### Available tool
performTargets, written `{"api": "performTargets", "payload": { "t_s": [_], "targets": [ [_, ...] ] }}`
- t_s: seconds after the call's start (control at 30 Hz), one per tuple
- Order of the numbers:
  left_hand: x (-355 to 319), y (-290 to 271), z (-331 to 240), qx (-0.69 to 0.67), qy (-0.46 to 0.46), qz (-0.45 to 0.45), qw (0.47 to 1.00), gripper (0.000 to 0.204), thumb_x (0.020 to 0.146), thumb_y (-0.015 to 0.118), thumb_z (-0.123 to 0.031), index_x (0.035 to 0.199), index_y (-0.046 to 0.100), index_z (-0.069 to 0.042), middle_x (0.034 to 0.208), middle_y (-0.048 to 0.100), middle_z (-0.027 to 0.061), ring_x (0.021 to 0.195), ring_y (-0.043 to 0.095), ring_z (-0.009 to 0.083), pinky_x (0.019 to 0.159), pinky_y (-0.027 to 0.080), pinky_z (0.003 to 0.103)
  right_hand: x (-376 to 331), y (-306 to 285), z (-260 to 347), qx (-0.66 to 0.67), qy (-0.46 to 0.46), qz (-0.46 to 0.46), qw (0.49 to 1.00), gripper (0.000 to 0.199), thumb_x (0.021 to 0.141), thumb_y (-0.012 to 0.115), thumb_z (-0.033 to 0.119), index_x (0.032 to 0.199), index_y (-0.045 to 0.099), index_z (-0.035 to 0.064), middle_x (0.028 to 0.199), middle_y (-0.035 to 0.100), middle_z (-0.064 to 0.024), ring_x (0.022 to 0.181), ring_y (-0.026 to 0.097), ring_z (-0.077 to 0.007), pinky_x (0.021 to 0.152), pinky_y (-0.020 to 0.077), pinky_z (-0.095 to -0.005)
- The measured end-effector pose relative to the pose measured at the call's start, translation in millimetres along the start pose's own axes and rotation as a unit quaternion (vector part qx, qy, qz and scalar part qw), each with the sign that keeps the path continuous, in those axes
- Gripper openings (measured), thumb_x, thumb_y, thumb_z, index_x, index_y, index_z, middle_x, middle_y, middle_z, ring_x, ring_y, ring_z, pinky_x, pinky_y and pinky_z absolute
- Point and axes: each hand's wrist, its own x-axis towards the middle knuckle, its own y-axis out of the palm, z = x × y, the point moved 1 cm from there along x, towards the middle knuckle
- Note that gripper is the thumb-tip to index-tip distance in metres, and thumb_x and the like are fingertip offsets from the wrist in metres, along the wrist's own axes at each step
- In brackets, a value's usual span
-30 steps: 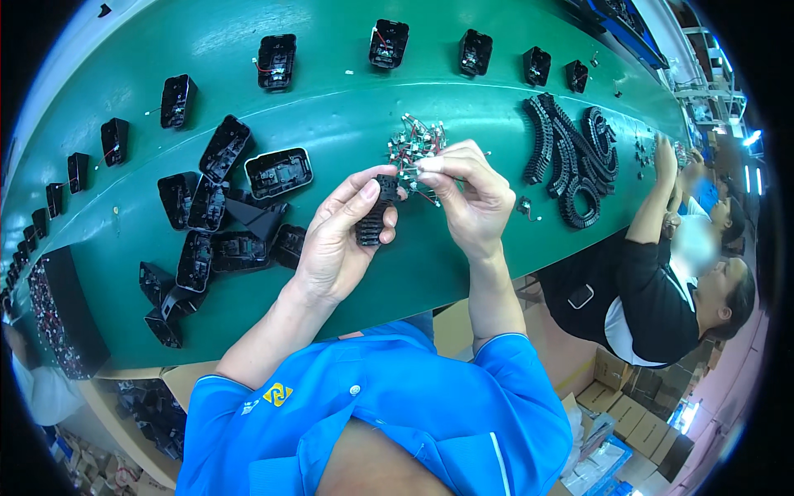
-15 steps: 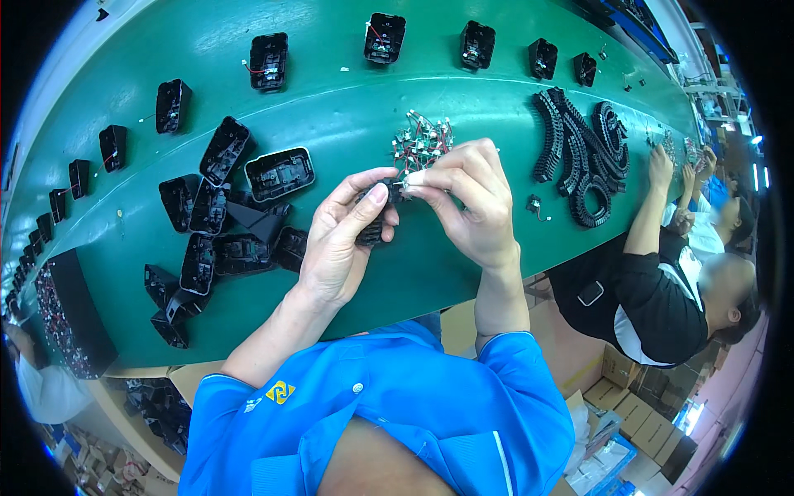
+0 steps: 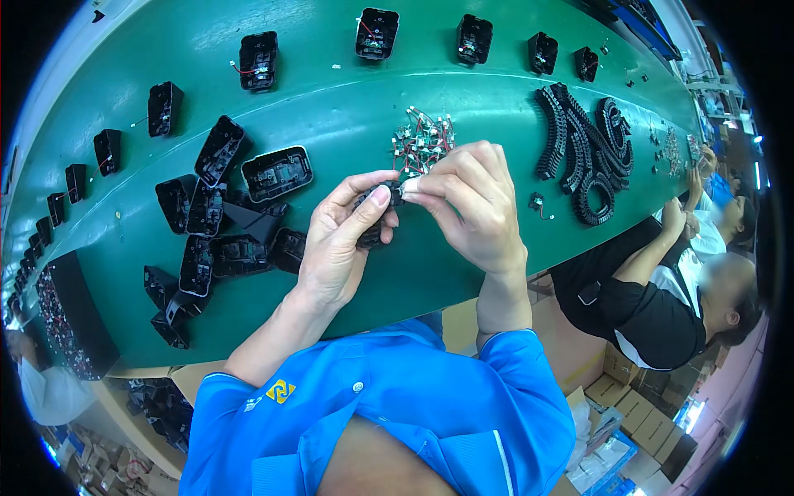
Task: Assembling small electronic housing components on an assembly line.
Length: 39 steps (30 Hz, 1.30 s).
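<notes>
Pinching a black shell [image 3: 370, 221] in our left hand [image 3: 339, 248] above the belt's [image 3: 347, 99] near edge, we press a small wired part into it with our right hand [image 3: 471, 207], a heap of shells [image 3: 223, 223] at our left seemingly waiting.

Far belt [image 3: 331, 99] row: about ten open black housings spaced along it, e.g. one [image 3: 376, 33]. Near pile [image 3: 219, 223] left of the hands: roughly ten more black housings, overlapping, exact count unclear. One heap of small wired parts [image 3: 422, 140], too many to count. One cluster of black ribbed strips [image 3: 583, 153], about six. One loose small part [image 3: 538, 202]. Two hands, one black piece [image 3: 376, 219] held between them. Two other people at right.
</notes>
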Motion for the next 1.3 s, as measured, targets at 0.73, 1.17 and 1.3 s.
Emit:
{"api": "performTargets", "payload": {
  "t_s": [0.73,1.17,1.3],
  "targets": [
    [4,3,0,-0.066,-0.057,-0.014,0.996,0.022,0.102,0.055,-0.014,0.118,0.062,-0.001,0.088,0.061,0.0079,0.076,0.058,0.0102,0.062,0.047,0.022,3,0,-3,0.208,0.178,0.044,0.961,0.011,0.075,0.080,0.005,0.081,0.071,0.0076,0.076,0.060,0.0000,0.079,0.049,-0.0157,0.079,0.0380,-0.0294],
    [1,-3,-2,-0.032,-0.026,0.026,0.999,0.020,0.099,0.061,-0.011,0.117,0.061,-0.001,0.092,0.063,0.0092,0.075,0.058,0.0093,0.060,0.047,0.019,0,3,0,0.174,0.112,0.041,0.977,0.014,0.074,0.081,0.003,0.083,0.072,0.0076,0.083,0.066,-0.0017,0.083,0.056,-0.0158,0.080,0.0444,-0.0297],
    [0,1,-3,-0.027,-0.013,0.044,0.999,0.022,0.099,0.061,-0.012,0.118,0.059,-0.002,0.096,0.062,0.0098,0.074,0.058,0.0091,0.059,0.046,0.020,-6,4,11,0.296,0.193,0.018,0.935,0.021,0.072,0.083,0.002,0.088,0.071,0.0072,0.090,0.070,-0.0045,0.086,0.063,-0.0184,0.083,0.0483,-0.0303]
  ]
}}
